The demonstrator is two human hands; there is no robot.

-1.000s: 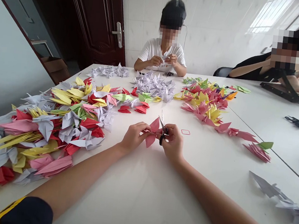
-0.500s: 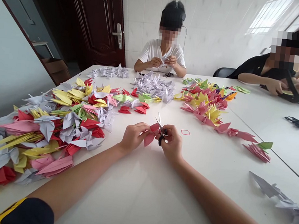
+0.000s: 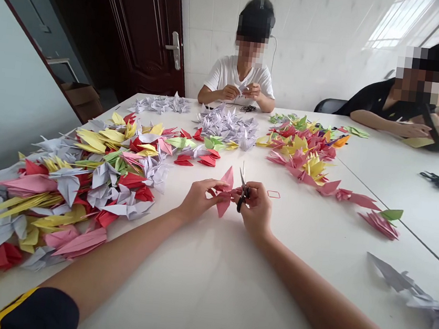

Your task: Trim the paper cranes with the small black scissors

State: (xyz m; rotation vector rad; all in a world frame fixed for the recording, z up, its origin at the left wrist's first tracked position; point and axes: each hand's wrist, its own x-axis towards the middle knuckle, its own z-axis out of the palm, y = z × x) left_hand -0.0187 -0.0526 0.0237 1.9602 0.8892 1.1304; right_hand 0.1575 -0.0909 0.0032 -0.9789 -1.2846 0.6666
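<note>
Between my two hands is a pink paper crane [image 3: 223, 207], its two wings pointing away from me and toward me. My left hand [image 3: 201, 198] pinches it from the left side. My right hand [image 3: 257, 207] is closed around a pair of scissors [image 3: 242, 188] with black handles, blades pointing up and away. The fingertips of my right hand are close to the crane's right end; whether they touch it I cannot tell.
Many folded paper cranes [image 3: 67, 184] heap along the left. A white pile [image 3: 227, 126] and a pink and yellow pile [image 3: 306, 148] lie ahead. White cranes [image 3: 411, 292] rest at right. One person [image 3: 239, 77] sits opposite, another person [image 3: 377, 103] at the far right.
The pink crane has turned so its wings show wider and more upright. The scissors have shifted slightly right with my right hand. At the far right, the other person's hands have moved.
</note>
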